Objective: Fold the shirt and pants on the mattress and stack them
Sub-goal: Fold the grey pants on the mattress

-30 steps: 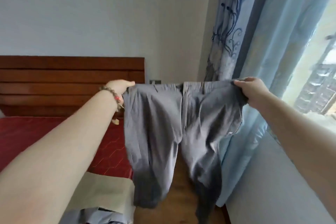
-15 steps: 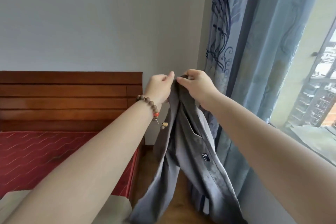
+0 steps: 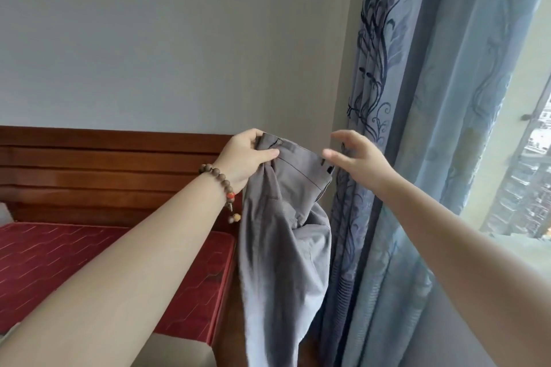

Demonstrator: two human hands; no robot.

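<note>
The grey pants [image 3: 283, 253] hang in the air beside the bed, folded in half lengthwise with the legs dropping out of view at the bottom. My left hand [image 3: 247, 158], with a bead bracelet on the wrist, grips the doubled waistband at its left end. My right hand [image 3: 354, 161] hovers at the waistband's right end with fingers spread and thumb out, holding nothing. The red mattress [image 3: 89, 262] lies lower left. The shirt is not clearly in view.
A dark wooden headboard [image 3: 104, 176] runs along the grey wall behind the mattress. Blue patterned curtains [image 3: 417, 128] hang just right of the pants, with a window [image 3: 530, 173] beyond. A beige cloth [image 3: 179, 351] lies at the mattress's near edge.
The waistband was held spread wide, then both hands came together and doubled it. Now my left hand holds it alone and my right hand has let go and moved a little right.
</note>
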